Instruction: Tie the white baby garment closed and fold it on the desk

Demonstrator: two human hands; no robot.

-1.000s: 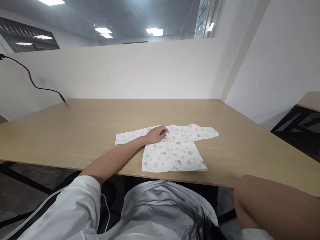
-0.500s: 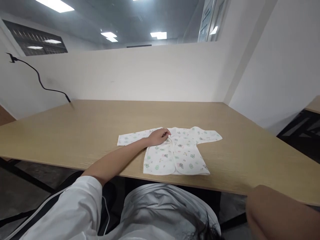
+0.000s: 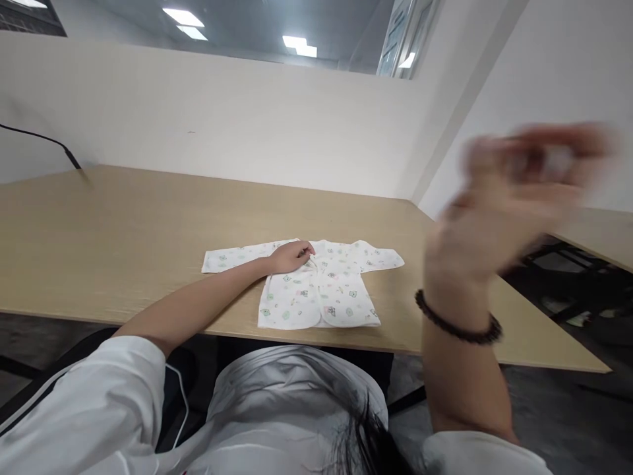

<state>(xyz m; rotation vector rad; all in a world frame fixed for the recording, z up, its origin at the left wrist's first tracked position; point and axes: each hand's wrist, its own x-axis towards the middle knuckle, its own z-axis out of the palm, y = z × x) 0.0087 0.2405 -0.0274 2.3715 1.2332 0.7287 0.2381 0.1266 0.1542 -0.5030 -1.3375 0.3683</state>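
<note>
1. Patterned white shirt [image 3: 341, 284]: we find it laid flat on the wooden surface [image 3: 173, 204], close to the front edge; both sleeves extend out to the sides; the front panels meet along a middle line, with rounded lower corners; small green, pink and dark motifs cover the cloth.
2. Left hand [image 3: 291, 256]: we record it resting on the shirt near the neckline, fingers curled; we cannot tell whether cloth is pinched between them; its forearm passes over the side of the shirt beneath one sleeve.
3. Right hand [image 3: 529, 188]: we observe it raised on the right of the view, well apart from the shirt, fingers bent; blur prevents us from telling how wide they stand or what they hold; a dark bracelet [image 3: 459, 328] circles the wrist.
4. Surroundings: we note a white partition [image 3: 247, 125] behind the surface; a thin black stand [image 3: 42, 136] rises at its far left.
</note>
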